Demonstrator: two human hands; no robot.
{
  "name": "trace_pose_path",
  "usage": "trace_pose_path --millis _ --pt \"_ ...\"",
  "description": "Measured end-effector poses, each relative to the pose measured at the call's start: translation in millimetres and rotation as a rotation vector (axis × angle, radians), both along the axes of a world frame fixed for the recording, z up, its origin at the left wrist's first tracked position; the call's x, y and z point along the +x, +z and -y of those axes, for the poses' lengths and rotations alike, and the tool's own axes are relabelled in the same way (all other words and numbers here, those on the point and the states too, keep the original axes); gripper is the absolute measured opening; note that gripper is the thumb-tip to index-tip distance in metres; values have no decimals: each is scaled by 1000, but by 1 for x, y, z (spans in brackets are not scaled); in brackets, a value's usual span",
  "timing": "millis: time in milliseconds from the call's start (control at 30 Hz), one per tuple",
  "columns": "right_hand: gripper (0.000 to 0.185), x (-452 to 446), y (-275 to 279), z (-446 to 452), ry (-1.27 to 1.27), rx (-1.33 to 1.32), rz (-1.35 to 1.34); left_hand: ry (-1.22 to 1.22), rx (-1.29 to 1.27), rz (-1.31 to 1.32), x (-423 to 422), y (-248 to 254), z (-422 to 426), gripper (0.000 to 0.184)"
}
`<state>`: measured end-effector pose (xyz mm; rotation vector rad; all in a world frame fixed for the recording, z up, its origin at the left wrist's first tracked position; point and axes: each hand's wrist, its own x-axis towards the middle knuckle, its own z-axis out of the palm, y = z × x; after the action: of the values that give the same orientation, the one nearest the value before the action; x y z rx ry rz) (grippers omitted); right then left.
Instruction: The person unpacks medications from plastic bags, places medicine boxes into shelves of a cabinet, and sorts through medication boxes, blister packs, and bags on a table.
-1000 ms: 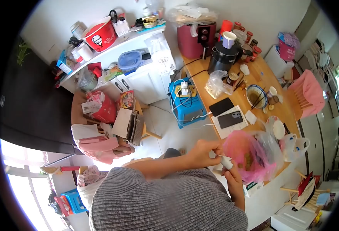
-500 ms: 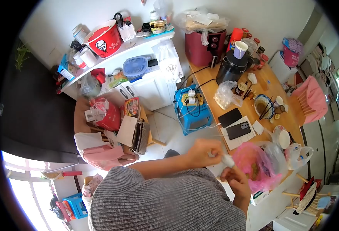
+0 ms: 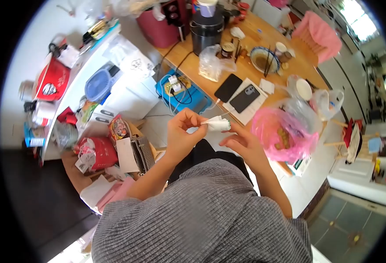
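Observation:
My left hand (image 3: 185, 133) is closed, with thumb and fingertips pinching one end of a small white rolled piece (image 3: 218, 123) that looks like paper or tissue. At its other end, which has a greenish edge, is my right hand (image 3: 244, 145), thumb and fingers apart and a fingertip close to the roll; whether it touches is unclear. Both hands are in front of my grey ribbed top. To their right, a pink plastic bag (image 3: 267, 131) with greenish-brown pieces inside lies at the table's edge. Two dark phones (image 3: 228, 87) (image 3: 244, 98) rest beyond the hands.
On the wooden table (image 3: 250, 35) are a patterned bowl (image 3: 265, 60) with chopsticks, a black appliance (image 3: 205, 35) and a clear bag (image 3: 215, 63). A blue stool (image 3: 193, 103) with a power strip and cables stands left of it. A brown bag (image 3: 143, 154) is at the left.
The view has swung, and both hands now appear farther from the pink bag. My right hand's fingers have spread; my left still pinches the white roll.

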<state>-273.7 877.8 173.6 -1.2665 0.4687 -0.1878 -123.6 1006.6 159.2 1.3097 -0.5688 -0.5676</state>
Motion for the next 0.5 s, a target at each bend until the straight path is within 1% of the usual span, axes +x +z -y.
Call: trace_pose_path --millis 33,67,167,233,267,300,367,400,500 --pt "43 5 -2 -3 -10 38 -21 -19 24 15 -2 -2 -2 23" --pt "41 9 -2 -3 -3 67 -38 -71 60 10 -4 -5 -5 17" --pt "32 15 -22 3 -21 73 -105 -171 172 167 -8 -2 -10 13" --pt "26 21 -24 2 -74 62 -130 -115 122 193 -10 -11 -8 9" --pt "25 26 -21 1 -74 31 -128 -86 114 111 -12 -12 -8 11" --pt "25 29 -22 1 -70 -30 -115 -128 127 35 -11 -13 -8 21" --pt "24 34 -32 4 -66 -17 -84 -177 51 -373 -11 -10 -6 32" --pt "23 38 -37 5 -59 3 -65 -252 3 -466 -10 -21 -6 35" --pt "23 52 -36 9 -6 22 -26 -244 -72 -907 -8 -3 2 38"
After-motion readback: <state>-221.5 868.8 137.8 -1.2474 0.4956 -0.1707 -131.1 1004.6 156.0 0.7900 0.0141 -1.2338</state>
